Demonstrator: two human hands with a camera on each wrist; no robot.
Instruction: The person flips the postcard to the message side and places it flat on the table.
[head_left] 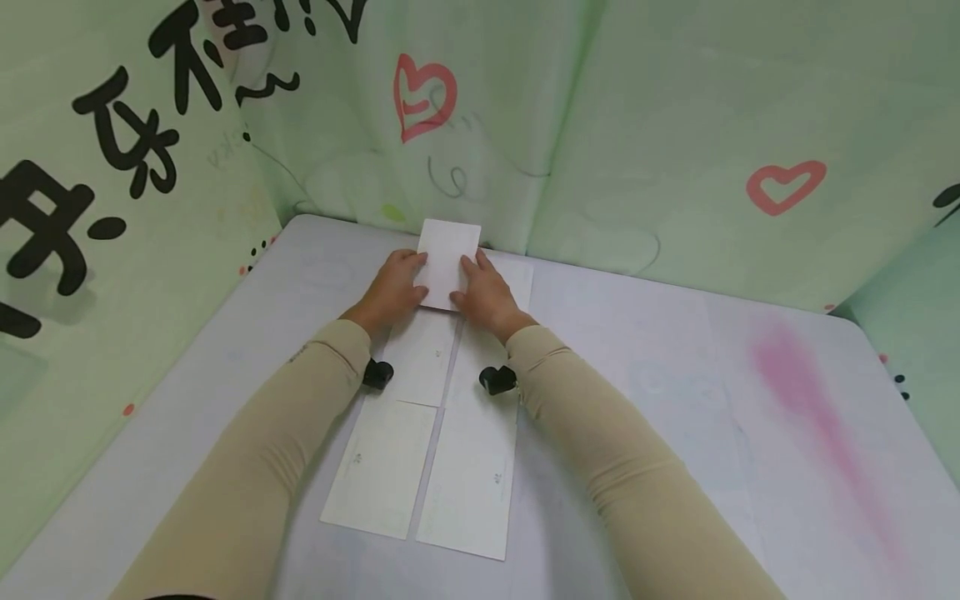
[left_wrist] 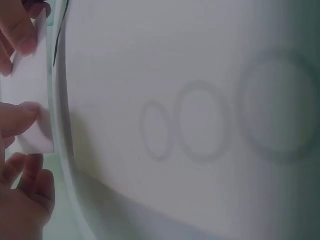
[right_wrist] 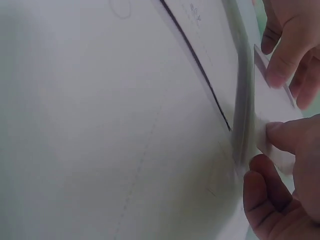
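Note:
Both hands hold a blank white paper card (head_left: 447, 262) between them near the far edge of the table, in the head view. My left hand (head_left: 390, 287) pinches its left edge, and the right hand (head_left: 489, 292) grips the opposite edge. Thumbs lie over the near face while the fingers go behind it. In the left wrist view the card (left_wrist: 30, 90) shows at the far left with fingers on two sides. The right wrist view has the card (right_wrist: 272, 110) tilted, its edge toward the camera. Below it, more white paper sheets (head_left: 378, 471) lie flat in two columns.
The sheets (head_left: 468, 500) bear small printed marks and lie on a white-covered table (head_left: 637, 400) with a pink smear at right. A pale green curtain (head_left: 637, 108) with hearts and black lettering hangs behind and at the sides. Small black cameras (head_left: 498, 381) sit at the wrists.

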